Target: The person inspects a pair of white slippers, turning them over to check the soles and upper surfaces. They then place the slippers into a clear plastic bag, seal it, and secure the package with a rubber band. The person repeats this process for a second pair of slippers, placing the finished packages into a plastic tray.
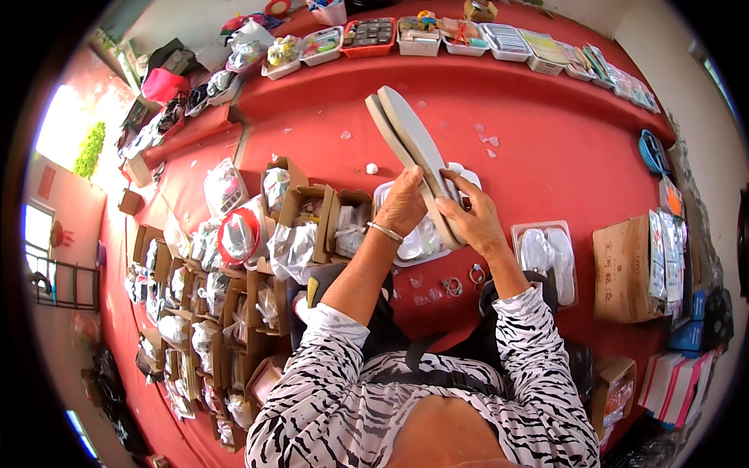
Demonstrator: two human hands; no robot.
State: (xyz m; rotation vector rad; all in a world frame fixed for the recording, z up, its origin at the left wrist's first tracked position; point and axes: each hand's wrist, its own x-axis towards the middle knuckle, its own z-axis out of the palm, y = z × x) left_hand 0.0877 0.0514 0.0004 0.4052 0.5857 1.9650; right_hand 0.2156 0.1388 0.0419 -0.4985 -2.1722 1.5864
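**Fig. Pale soles (411, 129) in a two-hand hold**

The soles, approx. side by side, were held on edge above the white tray (421, 260), tilted, w/ their far ends beyond its far edge. The L hand (407, 204), partly closed, gripped the L-side sole near mid-length; its fingertips were mostly hidden. The R hand (474, 218), half closed, held the near part of the R-side sole, w/ thumb and bent fingers against it. The far ends looked slightly offset; for good control, edges were prob. best kept flush, pressure light and even, and the R thumb flat to avoid denting (material, e.g. foam, couldn't be confirmed).

Off the white tray's near edge, shiny ring-shaped pieces (452, 287) lay on the red floor covering (546, 140). A clear tray (574, 269) w/ wrapped white items (535, 251) stood to R; cardboard boxes (323, 234) stood off the white tray's L edge, and a large carton (620, 269) farther R.
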